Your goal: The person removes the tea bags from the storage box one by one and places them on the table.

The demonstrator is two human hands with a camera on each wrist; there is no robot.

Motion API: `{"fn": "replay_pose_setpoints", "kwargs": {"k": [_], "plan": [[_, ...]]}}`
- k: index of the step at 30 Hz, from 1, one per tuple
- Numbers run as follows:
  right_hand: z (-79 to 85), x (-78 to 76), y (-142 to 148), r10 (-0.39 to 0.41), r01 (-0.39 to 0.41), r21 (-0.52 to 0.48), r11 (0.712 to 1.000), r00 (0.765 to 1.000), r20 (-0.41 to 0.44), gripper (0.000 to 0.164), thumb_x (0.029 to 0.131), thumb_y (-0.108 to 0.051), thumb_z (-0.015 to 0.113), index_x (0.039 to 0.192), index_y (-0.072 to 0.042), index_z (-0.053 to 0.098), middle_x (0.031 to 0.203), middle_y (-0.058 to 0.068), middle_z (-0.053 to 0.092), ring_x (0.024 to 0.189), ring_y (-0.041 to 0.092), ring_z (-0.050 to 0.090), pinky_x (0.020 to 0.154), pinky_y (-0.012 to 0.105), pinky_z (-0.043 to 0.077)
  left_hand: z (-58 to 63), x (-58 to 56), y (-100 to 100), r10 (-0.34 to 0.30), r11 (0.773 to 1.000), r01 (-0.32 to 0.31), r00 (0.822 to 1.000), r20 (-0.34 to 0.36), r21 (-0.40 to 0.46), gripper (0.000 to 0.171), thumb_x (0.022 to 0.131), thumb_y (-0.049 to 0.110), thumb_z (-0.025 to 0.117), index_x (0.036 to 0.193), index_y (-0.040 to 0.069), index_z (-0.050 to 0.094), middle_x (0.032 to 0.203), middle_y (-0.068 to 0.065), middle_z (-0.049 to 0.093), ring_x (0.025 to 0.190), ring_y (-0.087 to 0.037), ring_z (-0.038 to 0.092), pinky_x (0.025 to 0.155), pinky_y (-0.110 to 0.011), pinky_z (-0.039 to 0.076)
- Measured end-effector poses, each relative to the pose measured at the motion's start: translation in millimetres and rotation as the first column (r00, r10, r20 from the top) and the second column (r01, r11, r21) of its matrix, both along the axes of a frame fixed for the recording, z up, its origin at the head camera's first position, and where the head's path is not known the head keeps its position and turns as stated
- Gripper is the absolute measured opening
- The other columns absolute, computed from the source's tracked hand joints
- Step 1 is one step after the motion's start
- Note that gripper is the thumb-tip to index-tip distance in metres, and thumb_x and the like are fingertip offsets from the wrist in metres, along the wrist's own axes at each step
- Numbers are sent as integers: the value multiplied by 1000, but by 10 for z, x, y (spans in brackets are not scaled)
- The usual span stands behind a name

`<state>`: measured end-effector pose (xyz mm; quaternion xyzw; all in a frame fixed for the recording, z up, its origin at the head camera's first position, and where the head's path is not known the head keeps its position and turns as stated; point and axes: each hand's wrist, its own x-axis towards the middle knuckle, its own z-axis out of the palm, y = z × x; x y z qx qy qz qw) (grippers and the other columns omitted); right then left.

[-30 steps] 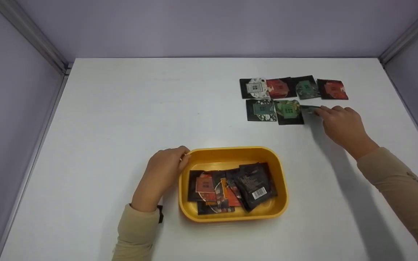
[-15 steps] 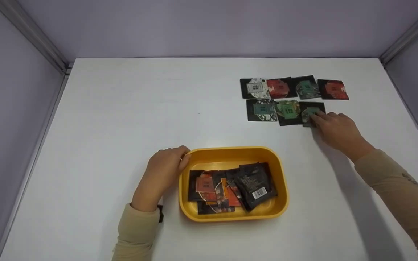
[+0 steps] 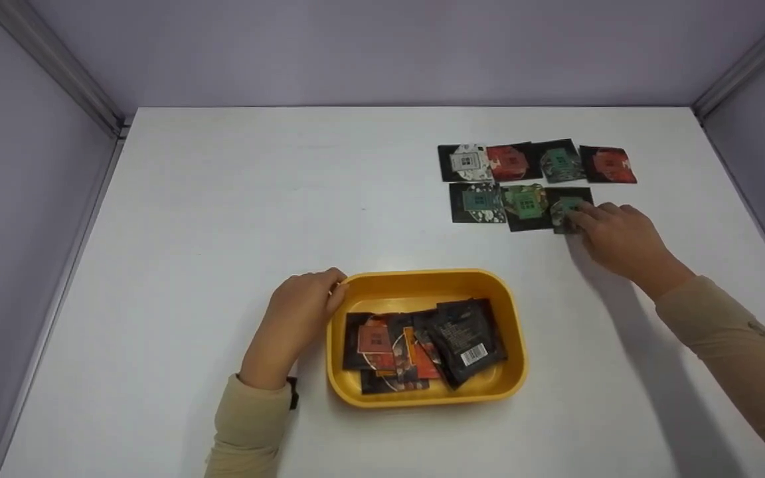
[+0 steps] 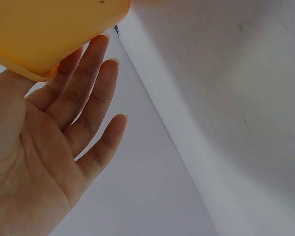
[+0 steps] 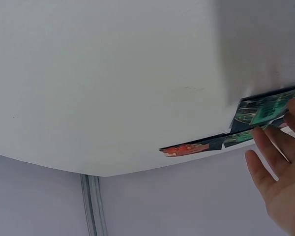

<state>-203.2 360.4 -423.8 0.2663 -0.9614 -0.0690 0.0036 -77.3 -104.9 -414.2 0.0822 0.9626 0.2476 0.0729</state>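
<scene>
My left hand (image 3: pixel 297 318) grips the upper left corner of a yellow plastic tub (image 3: pixel 422 400), thumb at the rim and fingers along the outside wall. In the left wrist view the little finger stands away from the tub wall (image 4: pixel 44 34). My right hand (image 3: pixel 625 239) rests its fingertips on a dark square sachet (image 3: pixel 565 194) with a green label, which lies flat at the right end of the nearer row. In the right wrist view its fingers are extended over that sachet (image 5: pixel 246 113). Beside it lies a green-patterned sachet (image 3: pixel 527 206).
At the row's left lies a teal-labelled sachet (image 3: pixel 477 202). The farther row has a white-patterned sachet (image 3: pixel 467 161), a red one (image 3: pixel 512 161), a green one (image 3: pixel 560 160) and another red one (image 3: pixel 609 164). Several sachets (image 3: pixel 462 335) overlap inside the tub. Walls (image 3: pixel 382 53) enclose the white table (image 3: pixel 223 199).
The sachet at my right fingertips has gone from tilted to flat at the row's right end. The neighbouring green-patterned sachet has shifted slightly nearer. My left hand and the tub have stayed put.
</scene>
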Motion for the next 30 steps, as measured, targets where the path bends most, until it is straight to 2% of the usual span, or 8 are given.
{"fn": "replay_pose_setpoints", "kwargs": {"k": [4,8,13,15,22,30], "plan": [[53,48,-48,29,-30,-18,999,999,-32,35,88,-6,69,122,3,64,122,24,64,108,42,60,90,57,49,1,3,1,4,1000,-4,1000,9,7,27,103,29,55,111,8,70,98,-3,71,88,-21,63,88,-39,51],[99,124,-132,94,-99,-54,994,992,-85,33,85,-4,73,116,2,66,113,22,68,103,39,63,87,55,51,-5,5,0,4,1000,-4,1000,4,11,28,103,30,55,112,8,70,99,-3,71,90,-22,63,89,-39,51],[173,231,-274,223,-248,-102,963,953,-206,32,81,-1,75,111,2,69,106,20,70,95,38,66,81,53,53,-15,15,-10,4,1000,-4,1000,-9,22,25,102,28,57,111,9,70,100,-3,72,91,-22,64,91,-40,50],[217,280,-341,252,-286,-122,950,938,-237,32,79,-1,76,111,2,69,106,21,70,93,38,66,80,53,54,-15,19,-10,6,1000,-5,1000,-6,26,25,102,28,57,111,9,70,100,-2,72,92,-22,64,92,-40,50],[360,477,-603,291,-344,-197,918,922,-256,34,79,-3,77,112,-1,70,108,18,70,94,36,66,81,53,54,-13,15,-10,10,1000,-10,1000,-3,17,25,102,29,57,112,9,70,100,-2,71,91,-21,64,92,-39,50],[486,747,-918,404,-460,-210,863,876,-262,37,78,-4,79,114,-3,71,112,16,71,97,33,66,80,50,55,1,9,-5,10,1000,-10,1000,12,9,26,102,29,57,113,9,70,102,-2,72,94,-22,64,94,-40,50]]}}
